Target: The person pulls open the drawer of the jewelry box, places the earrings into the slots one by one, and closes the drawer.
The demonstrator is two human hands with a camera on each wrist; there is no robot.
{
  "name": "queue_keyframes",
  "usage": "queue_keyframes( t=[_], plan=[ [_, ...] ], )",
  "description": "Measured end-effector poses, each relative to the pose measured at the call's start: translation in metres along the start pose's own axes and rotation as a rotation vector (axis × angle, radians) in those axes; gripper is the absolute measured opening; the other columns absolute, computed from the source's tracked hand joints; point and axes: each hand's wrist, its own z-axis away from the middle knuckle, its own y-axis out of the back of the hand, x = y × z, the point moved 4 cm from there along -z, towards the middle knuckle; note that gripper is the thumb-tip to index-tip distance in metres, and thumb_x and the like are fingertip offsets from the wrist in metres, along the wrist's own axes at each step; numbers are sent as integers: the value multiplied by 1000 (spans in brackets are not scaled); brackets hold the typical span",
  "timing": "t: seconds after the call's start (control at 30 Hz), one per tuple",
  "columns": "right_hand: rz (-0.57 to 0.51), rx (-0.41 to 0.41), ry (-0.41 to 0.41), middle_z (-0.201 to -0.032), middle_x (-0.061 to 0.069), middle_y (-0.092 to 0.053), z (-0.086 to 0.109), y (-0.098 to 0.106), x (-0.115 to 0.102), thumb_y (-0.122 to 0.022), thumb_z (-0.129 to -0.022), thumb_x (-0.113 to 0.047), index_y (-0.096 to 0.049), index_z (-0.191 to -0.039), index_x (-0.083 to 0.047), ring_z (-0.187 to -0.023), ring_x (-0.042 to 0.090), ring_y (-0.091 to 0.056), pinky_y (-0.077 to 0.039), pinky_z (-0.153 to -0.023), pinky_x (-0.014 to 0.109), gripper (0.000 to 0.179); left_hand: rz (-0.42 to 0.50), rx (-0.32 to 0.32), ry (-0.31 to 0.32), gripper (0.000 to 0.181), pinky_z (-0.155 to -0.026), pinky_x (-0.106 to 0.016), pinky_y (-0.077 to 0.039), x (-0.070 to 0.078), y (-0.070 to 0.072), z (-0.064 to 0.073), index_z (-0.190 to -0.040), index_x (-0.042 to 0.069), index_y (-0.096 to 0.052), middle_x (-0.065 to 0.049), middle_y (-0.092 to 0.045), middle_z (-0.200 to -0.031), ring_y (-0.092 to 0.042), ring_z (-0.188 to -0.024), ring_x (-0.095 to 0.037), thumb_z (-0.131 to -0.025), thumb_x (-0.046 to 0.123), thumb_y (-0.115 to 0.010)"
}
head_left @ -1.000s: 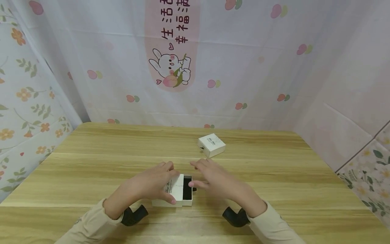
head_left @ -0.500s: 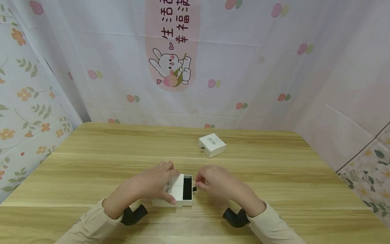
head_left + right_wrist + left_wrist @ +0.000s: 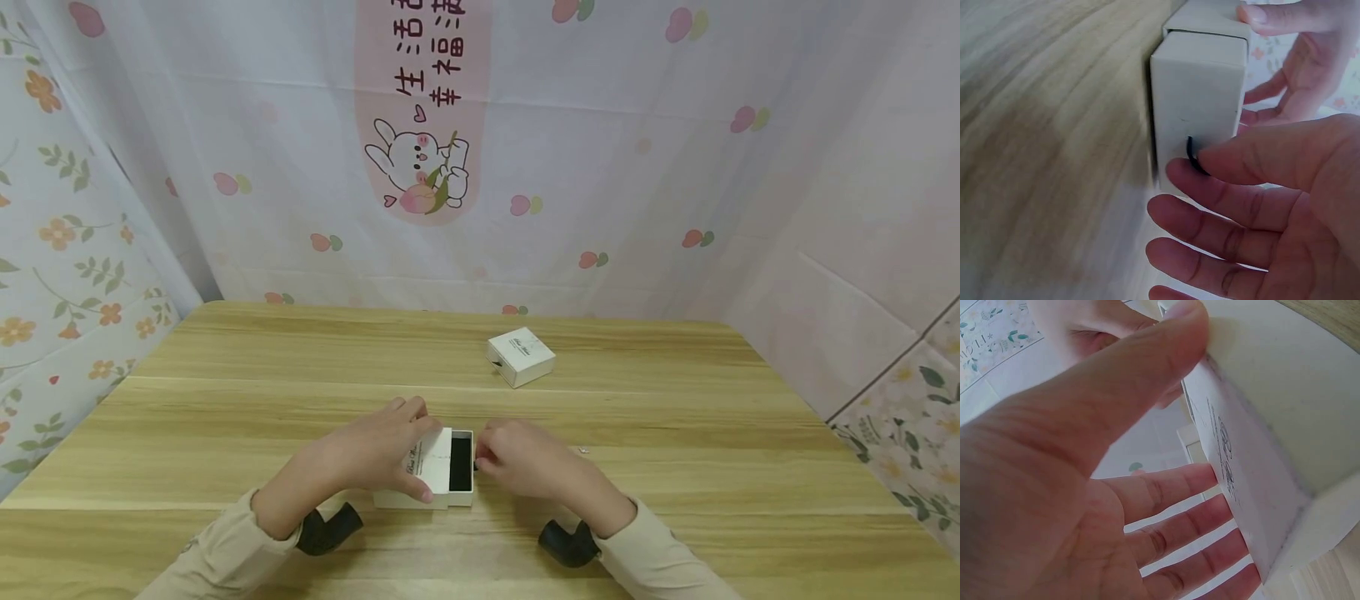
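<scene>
A person's two bare hands meet over a small white box (image 3: 433,467) lying flat on the near part of a wooden table (image 3: 675,417), a little left of centre. The left hand (image 3: 375,450) arches over the box from the left, thumb against its near side and fingers spread fairly straight toward its far side, holding it between them. Dark script is printed on the top, partly covered by that hand. From the box's right end a white drawer (image 3: 461,499) sticks out part of the way, showing a black interior (image 3: 460,462). The right hand (image 3: 525,458) is at the drawer's end; its thumb and index finger pinch a short black ribbon tab (image 3: 1192,155) there, while the other fingers are loosely bent and apart from the box. To the right of this hand, on the table, lies a tiny shiny object (image 3: 583,450), too small to identify. Farther off, slightly right of the hands, sits a second white box (image 3: 521,357), set at an angle, with a dark tab on its left side. Beige sleeves (image 3: 232,542) reach in from the near edge. Beyond the table hangs a pale curtain (image 3: 615,167) with a cartoon rabbit (image 3: 412,160) holding a tulip
</scene>
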Motion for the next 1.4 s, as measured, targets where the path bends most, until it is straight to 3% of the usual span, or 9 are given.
queue_keyframes(
  t=[0.43, 1.1, 1.4],
  plan=[
    [111, 99, 38, -63, -8, -45, -3, -8, -2, -60, -82, -15, -52, -67, -14, -60, 7, -41, -35, -56, 22, 17, -9, 10, 8, 68, -70, -24, -40, -2, -2, -1, -120, 5, -56, 0, -45, -102, -39, -88, -15, -68, 43, -79],
    [143, 87, 5, -65, -8, -47, -3, -10, -7, -59, -82, -13, -54, -70, -13, -66, 9, -43, -32, -61, 23, 13, -19, 19, -17, 66, -69, -24, -40, -2, -3, 0, -117, 6, -56, 0, -45, -101, -39, -87, -15, -68, 43, -79],
    [171, 77, -5, -65, -9, -48, -4, -10, -9, -60, -83, -16, -54, -71, -14, -67, 9, -44, -34, -62, 23, 14, -15, 1, 4, 66, -70, -25, -39, -1, -2, 0, -118, 6, -56, -1, -45, -103, -39, -89, -15, -68, 43, -78]
  ],
)
